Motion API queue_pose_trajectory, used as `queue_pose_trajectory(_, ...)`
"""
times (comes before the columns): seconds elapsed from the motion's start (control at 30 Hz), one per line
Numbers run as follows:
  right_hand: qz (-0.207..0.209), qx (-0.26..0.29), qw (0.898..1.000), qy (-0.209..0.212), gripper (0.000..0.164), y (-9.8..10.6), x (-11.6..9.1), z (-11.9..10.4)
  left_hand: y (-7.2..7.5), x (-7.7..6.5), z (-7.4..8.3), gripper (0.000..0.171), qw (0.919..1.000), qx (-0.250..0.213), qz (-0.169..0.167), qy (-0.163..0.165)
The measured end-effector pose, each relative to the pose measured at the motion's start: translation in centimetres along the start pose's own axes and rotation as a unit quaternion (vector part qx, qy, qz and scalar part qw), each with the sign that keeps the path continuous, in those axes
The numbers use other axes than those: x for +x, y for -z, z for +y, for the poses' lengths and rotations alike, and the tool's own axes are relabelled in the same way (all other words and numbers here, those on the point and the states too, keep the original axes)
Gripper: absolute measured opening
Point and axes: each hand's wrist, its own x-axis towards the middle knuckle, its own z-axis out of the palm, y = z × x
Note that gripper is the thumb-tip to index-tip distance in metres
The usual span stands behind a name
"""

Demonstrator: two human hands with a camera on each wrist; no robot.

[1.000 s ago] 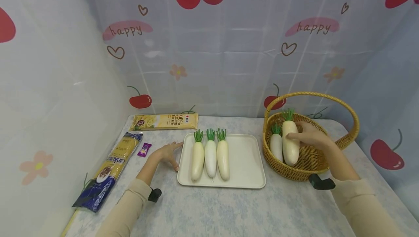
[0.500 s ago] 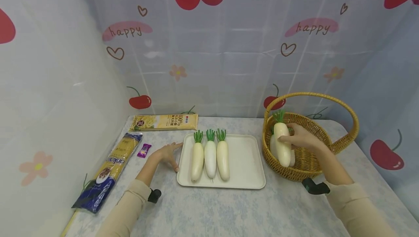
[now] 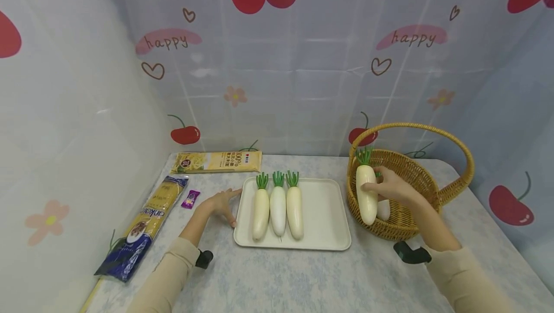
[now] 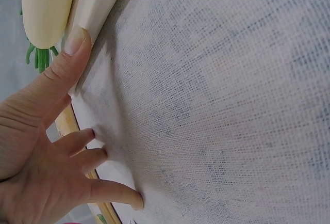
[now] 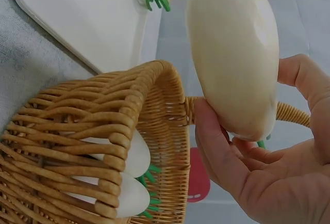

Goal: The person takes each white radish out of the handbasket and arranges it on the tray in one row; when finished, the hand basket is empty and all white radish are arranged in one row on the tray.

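Observation:
In the head view my right hand (image 3: 391, 186) grips a white radish (image 3: 367, 197) with green leaves, thumb on one side and fingers on the other. The radish is over the left rim of the wicker basket (image 3: 400, 228), leaves pointing away. The right wrist view shows two more radishes, one (image 5: 136, 154) above the other (image 5: 133, 197), inside the basket. My left hand (image 3: 220, 205) lies at the left edge of the cream tray (image 3: 324, 214), fingers spread, thumb at the rim. On the tray three radishes (image 3: 278, 212) lie side by side, leaves toward the back.
A yellow pasta packet (image 3: 218, 162) lies at the back left. A long blue and yellow pasta bag (image 3: 144, 226) slants along the left side, with a small purple wrapped sweet (image 3: 190, 199) near it. The basket's tall handle (image 3: 415, 125) arches over it. A printed curtain (image 3: 303, 87) stands behind.
My right hand has moved left with the radish, from the middle of the basket to its left rim, uncovering part of another radish behind. The left hand has stayed put.

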Motion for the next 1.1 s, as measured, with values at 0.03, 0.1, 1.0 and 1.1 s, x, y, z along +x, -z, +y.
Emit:
queue_pose_trajectory(0.03,0.000,0.002,1.000,0.000,0.084,-0.1,-0.1,0.0,0.0,0.0,0.0,0.110,1.0000,-0.001,0.000,0.001)
queue_pose_trajectory(0.1,-0.002,0.007,1.000,0.003,0.083,-0.3,-0.4,-0.1,0.0,0.0,0.0,0.110,1.0000,-0.003,0.000,0.002)
queue_pose_trajectory(1.0,-0.005,0.005,0.999,0.033,0.083,-4.1,-2.1,-1.0,0.0,0.0,0.0,0.110,0.9999,-0.007,-0.003,0.010)
queue_pose_trajectory(1.1,-0.010,0.020,0.999,0.041,0.082,-4.7,-1.7,-0.9,-0.1,0.0,0.0,0.110,0.9999,-0.008,-0.003,0.009)
